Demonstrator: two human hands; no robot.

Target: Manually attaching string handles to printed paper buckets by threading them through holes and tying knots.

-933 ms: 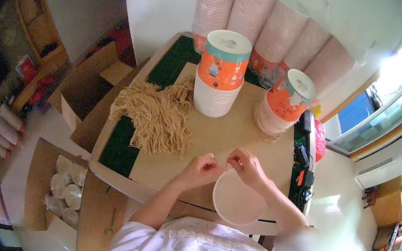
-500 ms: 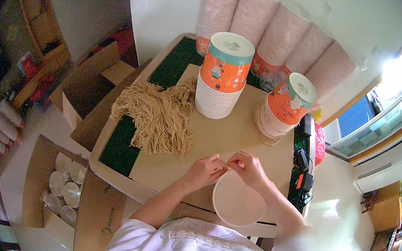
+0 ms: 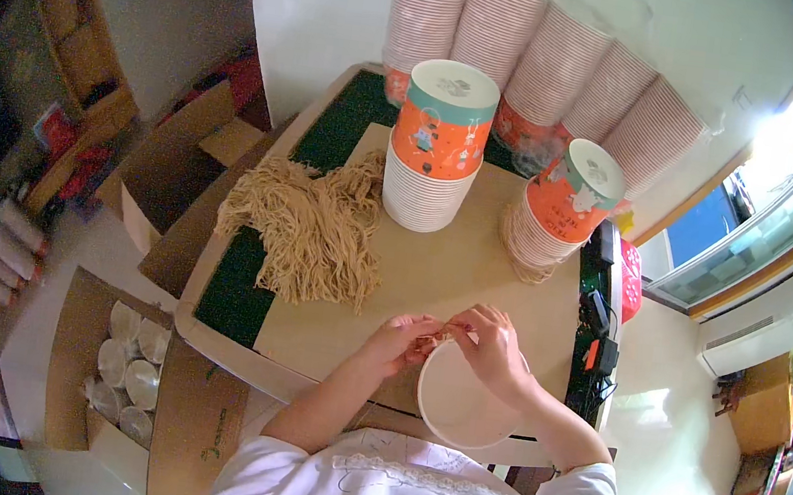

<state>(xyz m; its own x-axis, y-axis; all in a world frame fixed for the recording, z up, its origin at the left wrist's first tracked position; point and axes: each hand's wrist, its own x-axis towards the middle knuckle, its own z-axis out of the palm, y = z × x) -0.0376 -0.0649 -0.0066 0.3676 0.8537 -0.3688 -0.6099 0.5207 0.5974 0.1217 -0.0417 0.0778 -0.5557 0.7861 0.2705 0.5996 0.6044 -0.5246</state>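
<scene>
A white paper bucket [image 3: 468, 407] stands tilted at the table's front edge, its open mouth facing me. At its far-left rim, my left hand [image 3: 406, 341] and my right hand [image 3: 491, 346] meet with fingertips pinched together; what lies between them is too small to make out. Beyond them, to the left, is a loose heap of tan cords [image 3: 311, 232]. A stack of upside-down orange, teal and white paper buckets [image 3: 439, 144] stands behind the hands. A second bucket stack [image 3: 568, 204], farther right, has tan cords hanging around its lower rims.
Tall plastic-wrapped bucket stacks [image 3: 558, 64] line the wall behind the table. Black power adapters [image 3: 596, 314] and a red item [image 3: 630, 284] lie along the right edge. On the left, an open cardboard box [image 3: 69, 376] holds wrapped white rolls or cups, beside another open carton [image 3: 167, 180].
My left hand has turned, its fingers curling more toward me at the bucket's rim. My right hand has shifted slightly down and its fingers are more bent. The view has moved a little.
</scene>
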